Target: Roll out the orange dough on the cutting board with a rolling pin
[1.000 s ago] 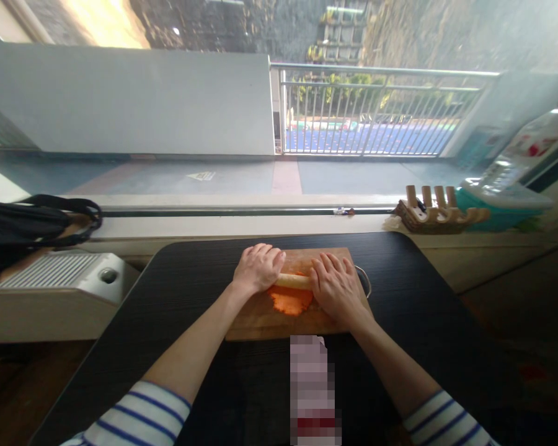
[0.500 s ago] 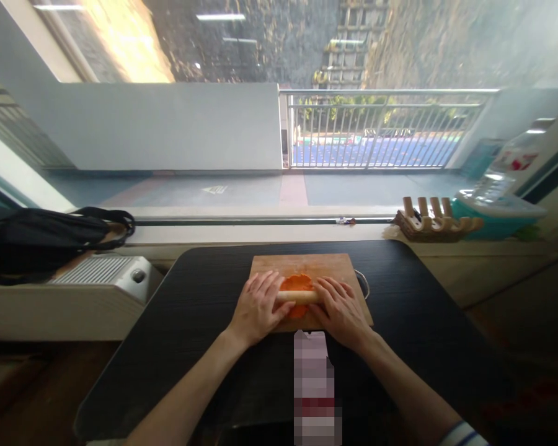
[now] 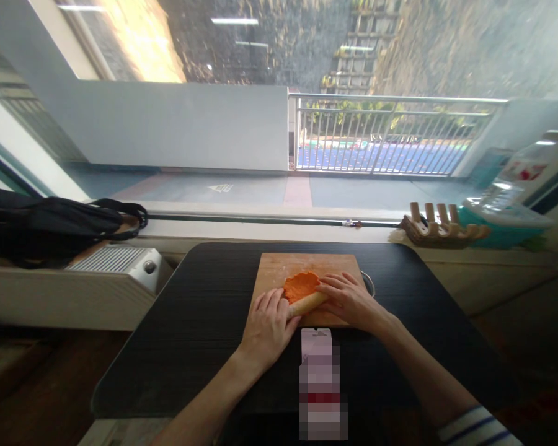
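A flat piece of orange dough point(image 3: 301, 285) lies on a wooden cutting board point(image 3: 274, 269) on a black table point(image 3: 204, 310). A pale wooden rolling pin point(image 3: 307, 303) lies at an angle across the dough's near edge. My left hand point(image 3: 268, 325) rests palm down on the pin's left end, fingers stretched flat. My right hand point(image 3: 348, 298) presses on the right end, fingers flat too. Neither hand wraps round the pin.
A blurred-out object point(image 3: 320, 384) stands on the table just in front of the board. A black bag point(image 3: 51, 226) lies on the left ledge above a white radiator point(image 3: 116, 263). A wooden rack point(image 3: 439, 226) and a teal container point(image 3: 502, 220) sit on the right sill.
The rolling pin has come toward me, from the far part of the dough to its near edge, and turned askew. Both hands moved with it; my left hand is nearer than my right.
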